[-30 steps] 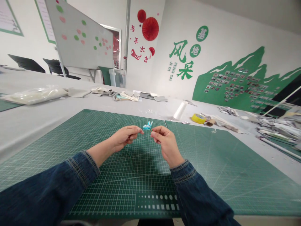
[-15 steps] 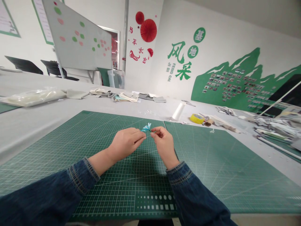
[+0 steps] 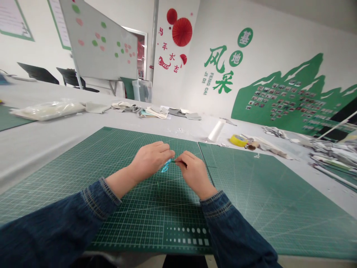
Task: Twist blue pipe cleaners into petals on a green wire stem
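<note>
Between my hands, above the green cutting mat [image 3: 134, 223], is a small light-blue looped piece [image 3: 165, 167] on a thin dark stem [image 3: 173, 161]. My right hand [image 3: 196, 174] pinches the stem between thumb and fingertips. My left hand [image 3: 150, 162] is closed, its fingertips pressed together at the upper side of the blue loops, which partly hides them. The loops hang below the left fingertips, and their exact kind is too small to make out.
A second cutting mat [image 3: 267, 201] adjoins on the right. Beyond stand a white thread cone [image 3: 216, 130] and a yellow tape roll [image 3: 238, 140]. Fabric scraps [image 3: 156, 112] and a plastic-wrapped bundle [image 3: 51, 110] lie at the back; more scraps [image 3: 331, 156] are heaped at right.
The blue loops have turned from pointing up to hanging down beneath my left fingertips. My left hand has risen slightly over the piece; my right hand still pinches the stem.
</note>
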The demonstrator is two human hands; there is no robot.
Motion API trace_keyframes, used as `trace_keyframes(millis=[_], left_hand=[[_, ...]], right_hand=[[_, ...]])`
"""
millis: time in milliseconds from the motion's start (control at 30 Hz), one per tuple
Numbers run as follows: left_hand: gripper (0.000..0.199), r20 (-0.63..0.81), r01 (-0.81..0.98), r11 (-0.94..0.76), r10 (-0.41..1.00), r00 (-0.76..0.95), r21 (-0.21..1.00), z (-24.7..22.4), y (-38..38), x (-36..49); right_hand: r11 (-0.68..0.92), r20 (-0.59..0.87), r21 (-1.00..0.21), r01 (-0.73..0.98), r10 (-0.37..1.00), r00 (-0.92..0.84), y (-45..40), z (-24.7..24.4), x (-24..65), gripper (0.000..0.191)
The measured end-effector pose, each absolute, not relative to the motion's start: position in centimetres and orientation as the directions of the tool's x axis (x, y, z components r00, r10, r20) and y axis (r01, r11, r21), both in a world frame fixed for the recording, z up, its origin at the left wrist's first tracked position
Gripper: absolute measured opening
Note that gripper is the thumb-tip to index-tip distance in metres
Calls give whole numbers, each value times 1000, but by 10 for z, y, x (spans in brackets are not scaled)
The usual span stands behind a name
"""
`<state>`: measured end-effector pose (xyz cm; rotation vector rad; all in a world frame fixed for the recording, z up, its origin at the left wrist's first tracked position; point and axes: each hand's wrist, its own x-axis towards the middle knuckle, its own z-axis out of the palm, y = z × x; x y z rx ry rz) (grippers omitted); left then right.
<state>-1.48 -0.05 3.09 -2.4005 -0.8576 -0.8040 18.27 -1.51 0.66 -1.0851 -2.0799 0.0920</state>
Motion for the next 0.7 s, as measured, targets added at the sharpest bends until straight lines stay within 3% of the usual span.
trace_keyframes(millis=[67, 167, 267, 333, 400, 500, 700], left_hand=[[23, 641, 671, -736, 473, 604, -90, 29, 7, -17], [19, 556, 604, -754, 627, 545, 258, 27, 18, -22], [15, 415, 418, -608, 781, 467, 675, 26, 23, -26], [15, 309, 257, -447, 844, 437, 857, 26, 24, -26], [20, 209, 142, -299, 872, 442, 944, 24, 22, -25], [24, 119, 66, -168, 879, 462, 984, 19, 19, -19], [21, 132, 6, -151, 877, 461, 988, 16, 10, -5]], right_hand=[[655, 572, -417, 630, 728, -378, -14, 7, 184, 17], [657, 541, -530, 537, 749, -383, -12, 10, 184, 17], [595, 502, -697, 400, 803, -320, -12, 13, 183, 12], [516, 445, -812, 273, 850, -283, -12, 15, 183, 6], [426, 382, -895, 132, 885, -267, -12, 16, 183, 4], [325, 324, -945, -33, 922, -211, -12, 16, 181, 7], [255, 270, -942, -217, 962, -45, -11, 14, 177, 10]])
